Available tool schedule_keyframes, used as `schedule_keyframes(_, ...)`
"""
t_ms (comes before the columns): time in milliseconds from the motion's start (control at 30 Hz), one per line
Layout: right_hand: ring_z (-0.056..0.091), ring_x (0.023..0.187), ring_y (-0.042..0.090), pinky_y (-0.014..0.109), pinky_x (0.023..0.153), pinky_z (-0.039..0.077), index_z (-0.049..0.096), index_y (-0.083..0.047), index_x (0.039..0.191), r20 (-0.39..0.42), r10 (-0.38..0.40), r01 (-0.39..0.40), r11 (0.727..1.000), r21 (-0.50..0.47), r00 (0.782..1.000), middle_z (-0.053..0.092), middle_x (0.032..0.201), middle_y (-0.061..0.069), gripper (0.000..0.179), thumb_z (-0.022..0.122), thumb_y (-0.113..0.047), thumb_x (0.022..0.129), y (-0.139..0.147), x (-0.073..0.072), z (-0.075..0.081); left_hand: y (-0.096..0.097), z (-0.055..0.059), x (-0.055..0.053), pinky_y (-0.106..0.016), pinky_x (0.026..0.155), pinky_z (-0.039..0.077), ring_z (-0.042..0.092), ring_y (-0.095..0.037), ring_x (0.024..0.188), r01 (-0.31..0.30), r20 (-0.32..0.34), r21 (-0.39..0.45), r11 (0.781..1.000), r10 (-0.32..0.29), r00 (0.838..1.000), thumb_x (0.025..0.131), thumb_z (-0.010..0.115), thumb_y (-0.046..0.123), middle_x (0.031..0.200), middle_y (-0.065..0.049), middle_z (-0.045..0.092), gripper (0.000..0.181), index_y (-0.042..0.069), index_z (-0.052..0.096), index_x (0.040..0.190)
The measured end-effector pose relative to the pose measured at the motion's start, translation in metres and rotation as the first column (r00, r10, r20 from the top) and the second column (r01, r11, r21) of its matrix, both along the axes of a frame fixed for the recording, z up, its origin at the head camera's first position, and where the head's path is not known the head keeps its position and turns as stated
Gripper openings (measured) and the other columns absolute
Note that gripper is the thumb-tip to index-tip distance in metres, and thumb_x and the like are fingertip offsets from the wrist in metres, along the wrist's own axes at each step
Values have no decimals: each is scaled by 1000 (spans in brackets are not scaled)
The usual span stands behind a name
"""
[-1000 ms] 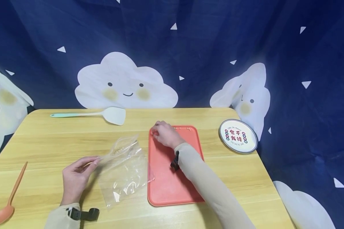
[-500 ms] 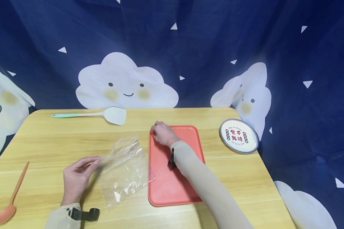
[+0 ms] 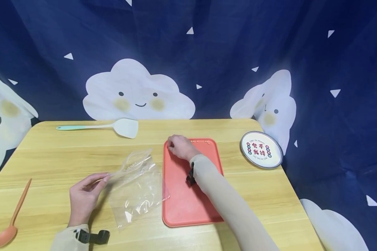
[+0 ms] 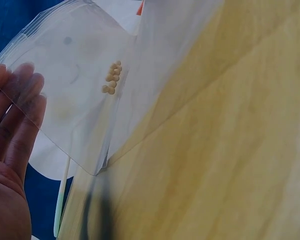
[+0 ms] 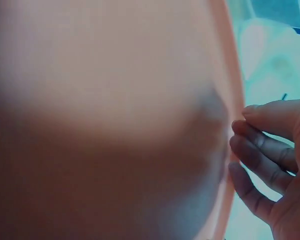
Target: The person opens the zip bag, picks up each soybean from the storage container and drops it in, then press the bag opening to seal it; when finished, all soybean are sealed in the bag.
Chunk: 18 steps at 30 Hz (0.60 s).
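My left hand (image 3: 84,197) pinches the mouth edge of a clear plastic zip bag (image 3: 138,191), which lies partly over the left rim of a red tray (image 3: 188,209). In the left wrist view several round, pale soybeans (image 4: 112,77) rest together inside the bag. My right hand (image 3: 183,147) reaches over the tray to its far left corner. Its thumb and bent fingers (image 5: 260,152) meet close together at the tray's rim in the right wrist view; I cannot tell whether a bean is between them. More soybeans (image 3: 206,142) lie along the tray's far edge.
A white spatula (image 3: 125,128) with a mint handle lies at the table's back left. An orange spoon (image 3: 6,236) is at the front left. To the right of the tray sits an oval plate (image 3: 261,150) with red lettering. A dark blue cloud-print curtain (image 3: 213,42) hangs behind the wooden table.
My right hand makes only slight shifts at the tray's far left corner. The left hand and the bag stay nearly still.
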State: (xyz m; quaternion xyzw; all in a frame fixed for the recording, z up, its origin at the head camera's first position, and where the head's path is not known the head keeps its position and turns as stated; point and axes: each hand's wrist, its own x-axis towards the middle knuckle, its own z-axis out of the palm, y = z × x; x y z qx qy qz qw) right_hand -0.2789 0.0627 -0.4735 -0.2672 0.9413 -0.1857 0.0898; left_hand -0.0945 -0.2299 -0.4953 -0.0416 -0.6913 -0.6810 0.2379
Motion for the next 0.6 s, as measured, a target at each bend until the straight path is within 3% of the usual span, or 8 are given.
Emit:
schedule_keyframes(133, 61, 87, 11, 23, 79, 52, 69, -10, 100, 13, -19, 21, 991, -135, 1000, 66, 91, -4, 7, 67, -13, 95, 6, 3, 9, 0, -1, 0, -25, 83, 55, 70, -13, 89, 5, -32, 34, 999, -4, 999, 75, 64, -31, 94, -9, 74, 18, -24, 62, 91)
schedule_keyframes(333, 61, 83, 11, 23, 75, 53, 69, -5, 100, 57, -26, 44, 938, -345, 998, 65, 87, -5, 9, 69, -7, 92, 14, 10, 23, 0, -2, -1, -25, 84, 56, 70, -13, 90, -3, -40, 23, 1000, 4, 999, 75, 64, -30, 94, -8, 74, 17, -24, 63, 91)
schedule_keyframes(600, 60, 84, 8, 23, 78, 54, 69, -7, 97, -27, 49, -55, 895, -444, 998, 65, 89, -4, 6, 69, -6, 91, 0, 34, 45, 1, 0, -1, -26, 83, 56, 70, -14, 89, -9, -37, 15, 1000, 10, 999, 76, 65, -28, 93, -8, 74, 16, -24, 63, 92)
